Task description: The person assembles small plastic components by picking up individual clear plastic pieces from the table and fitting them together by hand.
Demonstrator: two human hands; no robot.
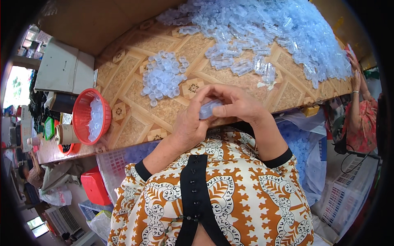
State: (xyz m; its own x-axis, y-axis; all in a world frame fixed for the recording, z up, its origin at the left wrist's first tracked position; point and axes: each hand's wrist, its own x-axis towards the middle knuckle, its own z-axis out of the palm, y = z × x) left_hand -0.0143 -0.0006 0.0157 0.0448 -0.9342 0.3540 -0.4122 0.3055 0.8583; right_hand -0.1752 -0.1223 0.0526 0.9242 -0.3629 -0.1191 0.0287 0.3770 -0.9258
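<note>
Both hands meet over the table's near edge around one clear plastic case (208, 109), pale blue and rounded at the end. My left hand (191, 122) closes on its left side. From the other side my right hand (234, 102) grips it, the thumb pressed on its top. Fingers cover part of the case. Beyond my left hand lies a loose pile of small round clear caps (163, 76). A large heap of clear plastic pieces (262, 28) fills the far right of the table, and several of them (242, 65) spread toward my hands.
A red basket (107, 119) with clear pieces stands on the patterned table (127, 92) at left, near a white box (61, 65). Bags of clear pieces (297, 139) sit below the table. At far right, a co-worker's hands (355, 67) are beside the heap. A red stool (95, 186) stands below left.
</note>
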